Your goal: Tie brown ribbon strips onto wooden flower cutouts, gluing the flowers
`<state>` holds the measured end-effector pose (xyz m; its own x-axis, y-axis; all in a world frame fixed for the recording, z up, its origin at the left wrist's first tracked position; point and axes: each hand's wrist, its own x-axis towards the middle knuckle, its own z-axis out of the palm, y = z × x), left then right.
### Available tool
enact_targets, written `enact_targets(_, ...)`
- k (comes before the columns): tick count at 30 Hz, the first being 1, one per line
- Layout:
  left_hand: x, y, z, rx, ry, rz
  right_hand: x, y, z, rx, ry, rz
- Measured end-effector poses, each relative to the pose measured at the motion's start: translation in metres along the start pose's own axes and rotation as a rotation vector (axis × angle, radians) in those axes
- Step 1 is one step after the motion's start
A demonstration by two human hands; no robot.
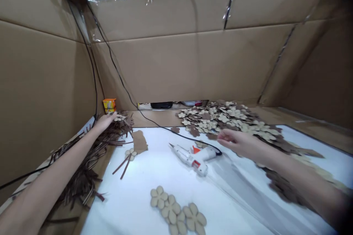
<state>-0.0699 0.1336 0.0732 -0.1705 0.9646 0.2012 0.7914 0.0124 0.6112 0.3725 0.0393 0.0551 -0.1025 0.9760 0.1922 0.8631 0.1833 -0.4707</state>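
Your open left hand (pixel 106 121) rests on thin brown strips (pixel 118 134) left of centre, while your empty, open right hand (pixel 237 142) hovers beside the white plastic hot glue gun (pixel 193 158) mid-frame, so a careless sweep could snag its black power cord (pixel 165 128) and drag the gun.

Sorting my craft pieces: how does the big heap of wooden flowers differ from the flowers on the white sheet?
The big heap holds many overlapping flowers, while the row of flowers has only a few. The heap mixes pale and brown pieces; the row is all pale. The heap sprawls across the far side, while the row lies nearest the viewer on the white sheet. Both are flat flower-shaped cutouts.
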Motion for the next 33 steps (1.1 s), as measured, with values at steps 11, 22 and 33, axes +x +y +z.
enact_targets(11,-0.035,0.004,0.02,0.585,0.176,0.184,0.072,0.023,0.051,-0.258,0.012,-0.202)
enact_targets(22,-0.163,0.01,0.032,0.475,-0.136,0.684,0.072,0.002,0.038,-0.273,0.106,-0.261)
enact_targets(33,-0.182,-0.001,0.036,0.479,-0.201,0.902,-0.032,-0.111,0.085,-0.127,-0.208,-0.605)
